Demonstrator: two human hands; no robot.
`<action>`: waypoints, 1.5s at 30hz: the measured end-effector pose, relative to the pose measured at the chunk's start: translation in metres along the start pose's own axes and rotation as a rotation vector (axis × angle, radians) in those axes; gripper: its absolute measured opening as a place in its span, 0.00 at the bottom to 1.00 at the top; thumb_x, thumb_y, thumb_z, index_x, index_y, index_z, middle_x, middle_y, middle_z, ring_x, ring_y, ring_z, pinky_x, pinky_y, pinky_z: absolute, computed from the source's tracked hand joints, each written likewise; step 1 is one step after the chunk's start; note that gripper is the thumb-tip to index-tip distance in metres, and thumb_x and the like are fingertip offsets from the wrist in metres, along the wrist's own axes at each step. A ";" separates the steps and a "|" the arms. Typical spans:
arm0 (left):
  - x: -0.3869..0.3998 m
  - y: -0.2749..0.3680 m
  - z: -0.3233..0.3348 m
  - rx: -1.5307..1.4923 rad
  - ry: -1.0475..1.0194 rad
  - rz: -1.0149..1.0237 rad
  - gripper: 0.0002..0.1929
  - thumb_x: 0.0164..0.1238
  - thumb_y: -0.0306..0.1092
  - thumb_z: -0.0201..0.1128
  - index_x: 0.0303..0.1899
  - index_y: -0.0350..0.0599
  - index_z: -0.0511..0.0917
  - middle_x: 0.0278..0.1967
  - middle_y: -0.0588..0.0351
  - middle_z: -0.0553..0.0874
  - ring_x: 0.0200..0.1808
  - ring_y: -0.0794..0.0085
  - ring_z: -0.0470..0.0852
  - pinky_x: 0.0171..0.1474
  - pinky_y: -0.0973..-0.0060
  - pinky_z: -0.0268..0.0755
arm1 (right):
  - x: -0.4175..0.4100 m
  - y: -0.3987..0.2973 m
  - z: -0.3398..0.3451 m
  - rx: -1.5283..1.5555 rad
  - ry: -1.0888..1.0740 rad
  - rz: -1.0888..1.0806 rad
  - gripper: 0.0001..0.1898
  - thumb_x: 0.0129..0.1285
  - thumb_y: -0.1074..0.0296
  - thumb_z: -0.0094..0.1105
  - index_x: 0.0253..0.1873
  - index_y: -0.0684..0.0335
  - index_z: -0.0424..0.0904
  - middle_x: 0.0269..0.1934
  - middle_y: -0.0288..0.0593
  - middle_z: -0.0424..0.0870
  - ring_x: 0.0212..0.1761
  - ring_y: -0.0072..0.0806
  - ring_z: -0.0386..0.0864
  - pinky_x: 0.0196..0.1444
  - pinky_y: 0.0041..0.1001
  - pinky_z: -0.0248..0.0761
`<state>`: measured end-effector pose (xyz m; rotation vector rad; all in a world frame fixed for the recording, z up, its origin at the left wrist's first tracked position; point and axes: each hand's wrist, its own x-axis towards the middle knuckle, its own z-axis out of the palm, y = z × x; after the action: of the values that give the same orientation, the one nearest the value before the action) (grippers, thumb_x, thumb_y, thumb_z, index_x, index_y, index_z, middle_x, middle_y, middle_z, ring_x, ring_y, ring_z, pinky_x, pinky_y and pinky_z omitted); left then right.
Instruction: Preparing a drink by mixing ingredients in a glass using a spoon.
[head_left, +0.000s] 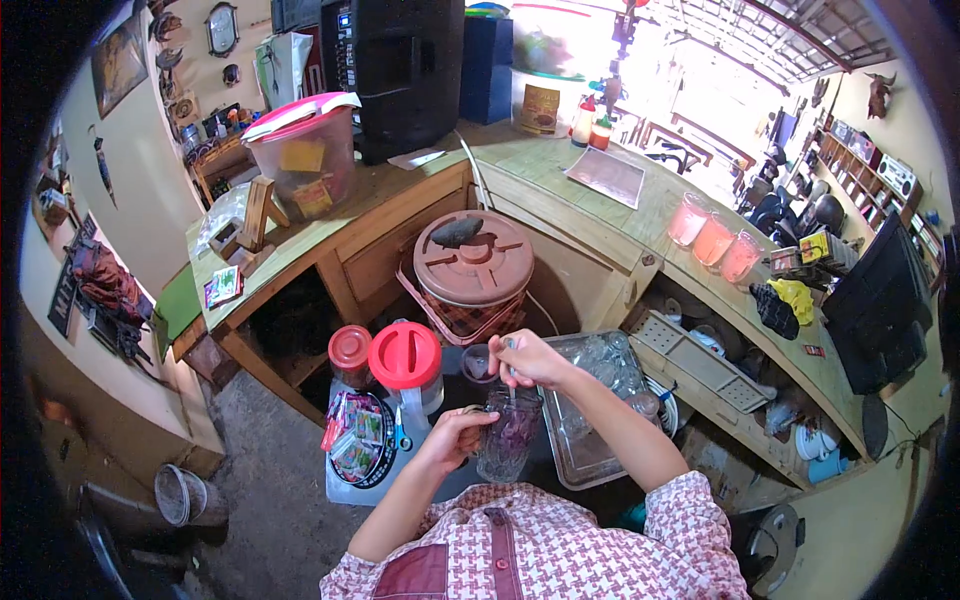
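A glass mug (508, 442) with purplish contents stands tilted slightly before me, its handle side gripped by my left hand (459, 439). Above the mug's mouth, my right hand (529, 361) pinches a thin stirrer or spoon handle that reaches down into it. A small clear cup (478, 364) is just behind the mug. Left of that stand a clear pitcher with a red lid (406, 354) and a red-lidded jar (350, 347). A black basket (388, 450) holds colourful sachets (358, 439), with blue-handled scissors (403, 437) at its edge.
At the right lies a metal tray (566, 442) of upturned glasses (607, 364). Beyond the small table is a large cooler with a brown lid (474, 259) and a stone on it. Three glasses of pink and orange drink (712, 240) stand on the wooden counter (555, 176).
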<state>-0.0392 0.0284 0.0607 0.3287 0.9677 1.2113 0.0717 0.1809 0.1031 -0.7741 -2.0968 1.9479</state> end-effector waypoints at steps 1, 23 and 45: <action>0.001 0.001 0.001 0.006 -0.006 0.002 0.20 0.52 0.31 0.64 0.15 0.57 0.59 0.10 0.73 0.56 0.10 0.86 0.50 0.17 0.82 0.40 | 0.001 0.000 -0.006 0.027 0.038 -0.024 0.26 0.63 0.45 0.46 0.27 0.66 0.73 0.12 0.36 0.71 0.07 0.13 0.62 0.09 0.15 0.52; 0.011 0.013 -0.010 -0.204 -0.014 -0.085 0.14 0.56 0.28 0.60 0.18 0.53 0.63 0.11 0.72 0.55 0.11 0.84 0.50 0.16 0.82 0.39 | 0.029 0.018 -0.024 -0.454 0.264 -0.342 0.36 0.60 0.36 0.40 0.15 0.66 0.75 0.12 0.36 0.74 0.16 0.22 0.72 0.22 0.23 0.64; 0.019 0.019 -0.017 -0.224 -0.047 -0.114 0.16 0.56 0.29 0.61 0.17 0.55 0.63 0.10 0.73 0.55 0.10 0.86 0.49 0.16 0.82 0.39 | 0.034 0.011 -0.012 -0.373 0.159 -0.230 0.33 0.58 0.36 0.47 0.15 0.62 0.78 0.10 0.36 0.74 0.14 0.19 0.71 0.19 0.22 0.63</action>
<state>-0.0642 0.0475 0.0553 0.1228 0.7907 1.1892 0.0509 0.2076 0.0863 -0.6848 -2.3581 1.3542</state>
